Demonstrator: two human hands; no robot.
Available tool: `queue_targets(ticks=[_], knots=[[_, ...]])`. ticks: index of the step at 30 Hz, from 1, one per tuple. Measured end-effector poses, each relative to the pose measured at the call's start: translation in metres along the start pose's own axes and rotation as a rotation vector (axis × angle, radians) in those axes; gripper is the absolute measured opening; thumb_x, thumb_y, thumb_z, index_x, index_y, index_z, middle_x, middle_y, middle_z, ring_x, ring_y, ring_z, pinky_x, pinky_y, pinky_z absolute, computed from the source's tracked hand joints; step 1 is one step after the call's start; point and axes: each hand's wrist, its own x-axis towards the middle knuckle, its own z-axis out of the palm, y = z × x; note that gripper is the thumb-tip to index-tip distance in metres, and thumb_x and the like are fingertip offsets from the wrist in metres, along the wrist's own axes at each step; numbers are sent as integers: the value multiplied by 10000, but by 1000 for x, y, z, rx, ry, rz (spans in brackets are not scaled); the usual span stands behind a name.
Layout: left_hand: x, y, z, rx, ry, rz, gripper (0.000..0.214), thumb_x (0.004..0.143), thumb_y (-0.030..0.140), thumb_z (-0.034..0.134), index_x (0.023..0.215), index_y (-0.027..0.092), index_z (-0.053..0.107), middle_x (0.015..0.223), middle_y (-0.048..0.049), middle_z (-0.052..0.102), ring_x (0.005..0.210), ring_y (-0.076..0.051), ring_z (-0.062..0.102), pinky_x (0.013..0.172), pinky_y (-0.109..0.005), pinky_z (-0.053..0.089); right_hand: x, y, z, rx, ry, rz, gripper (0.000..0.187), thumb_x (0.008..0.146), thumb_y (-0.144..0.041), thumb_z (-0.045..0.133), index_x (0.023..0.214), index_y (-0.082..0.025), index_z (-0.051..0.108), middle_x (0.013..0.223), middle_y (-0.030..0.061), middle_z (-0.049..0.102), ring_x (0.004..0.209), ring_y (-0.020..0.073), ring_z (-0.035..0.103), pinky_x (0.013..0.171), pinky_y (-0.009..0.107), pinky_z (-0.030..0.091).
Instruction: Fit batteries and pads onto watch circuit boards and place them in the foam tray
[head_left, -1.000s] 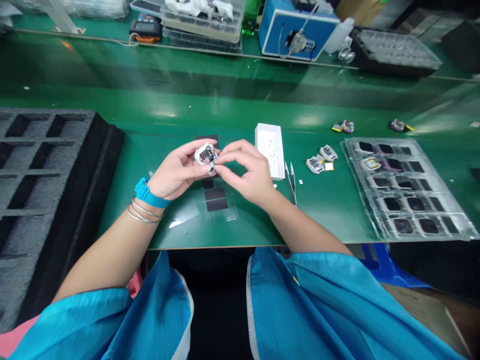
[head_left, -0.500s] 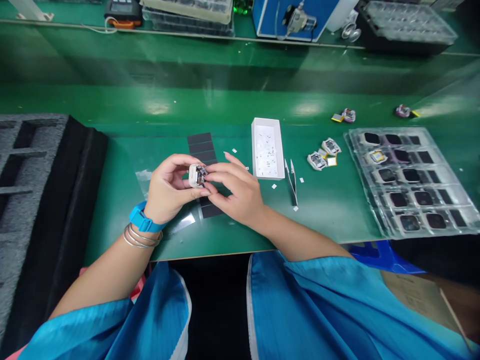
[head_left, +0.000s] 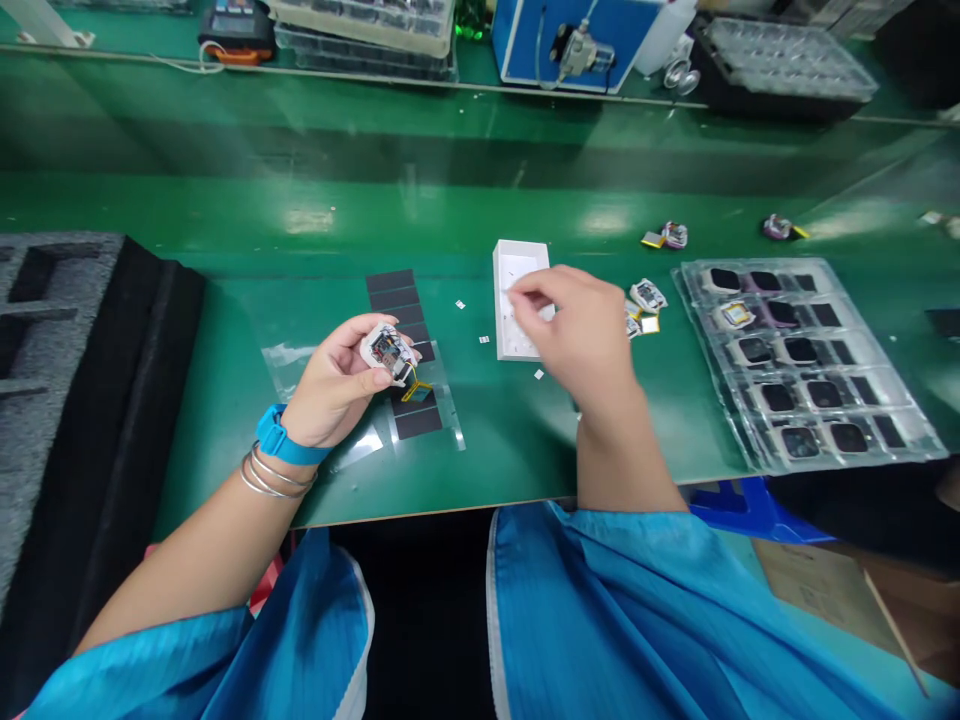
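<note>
My left hand has its grip closed around a small gadget, above dark strips on the green desk. At its 3 o'clock, my right hand hovers over a white box, grip pinched shut; any catch is too small to tell. A tray lies farther toward 3 o'clock.

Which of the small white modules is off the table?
The module gripped in the left hand; the others lie on the green table beside the clear tray.

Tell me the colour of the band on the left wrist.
The wristband is bright blue, seen in the head view.
</note>
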Motion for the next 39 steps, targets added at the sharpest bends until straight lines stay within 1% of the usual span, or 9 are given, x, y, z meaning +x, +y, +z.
queue_targets(ticks=[4, 11, 14, 22, 26, 29, 32, 35, 39], knots=[[1, 2, 1, -91, -28, -56, 518, 556, 235, 924, 1008, 234, 671, 900, -21, 738, 802, -164, 709, 741, -266, 587, 4, 17, -2, 12, -50, 158, 68, 776, -151, 656, 761, -202, 698, 708, 33, 679, 773, 230, 671, 834, 422, 538], [1, 2, 2, -78, -50, -51, 511, 537, 204, 930, 971, 218, 661, 876, -6, 721, 755, -131, 688, 699, -218, 566, -20, -60, 53, 609, -114, 173, 66, 829, -233, 646, 783, -190, 665, 789, -9, 721, 740, 132, 680, 727, 274, 563], [1, 1, 4, -53, -26, -32, 516, 521, 198, 935, 960, 212, 665, 873, -10, 721, 753, -126, 682, 693, -209, 563, -25, -62, 56, 556, -83, 166, 90, 840, -238, 640, 760, -195, 649, 781, -5, 719, 746, 139, 682, 721, 278, 559], [4, -4, 3, 9, 28, 29, 525, 488, 177, 944, 940, 207, 678, 887, 2, 707, 782, -106, 675, 730, -182, 559, -28, -55, 63, 167, -34, -197, 205, 909, -172, 506, 739, -220, 610, 795, 29, 711, 794, 174, 668, 893, 368, 545], [3, -2, 0, -18, 11, -8, 518, 524, 224, 934, 964, 221, 660, 869, 2, 698, 750, -118, 671, 693, -204, 565, -23, -49, 65, 513, -110, 16, 62, 890, -283, 613, 886, -221, 605, 920, 36, 702, 904, 173, 674, 936, 381, 548], [3, 1, -3, -60, -9, -31, 520, 554, 273, 924, 989, 240, 640, 885, 3, 704, 751, -129, 683, 679, -218, 577, -17, -39, 65, 958, -423, 268, 410, 748, -312, 775, 1084, -227, 557, 1088, 55, 687, 990, 174, 682, 868, 348, 588], [2, 5, -5, -89, -24, -44, 524, 559, 278, 921, 994, 246, 631, 907, 3, 719, 761, -135, 697, 683, -227, 594, -12, -29, 61, 1162, -702, 497, 409, 691, -300, 816, 1011, -190, 588, 897, 27, 710, 800, 144, 698, 713, 286, 604], [2, 7, -7, -86, -22, -77, 526, 554, 274, 922, 989, 236, 630, 895, -8, 728, 784, -149, 709, 709, -240, 610, -7, -27, 50, 1143, -625, 604, 320, 705, -313, 815, 893, -166, 602, 723, -23, 659, 633, 103, 650, 574, 220, 566], [3, 6, -8, -59, -48, -131, 547, 584, 303, 909, 1044, 234, 621, 906, -17, 722, 779, -164, 714, 714, -270, 624, -5, -35, 33, 1140, -506, 485, 315, 738, -298, 791, 967, -178, 610, 812, -26, 647, 664, 109, 664, 585, 247, 587]])
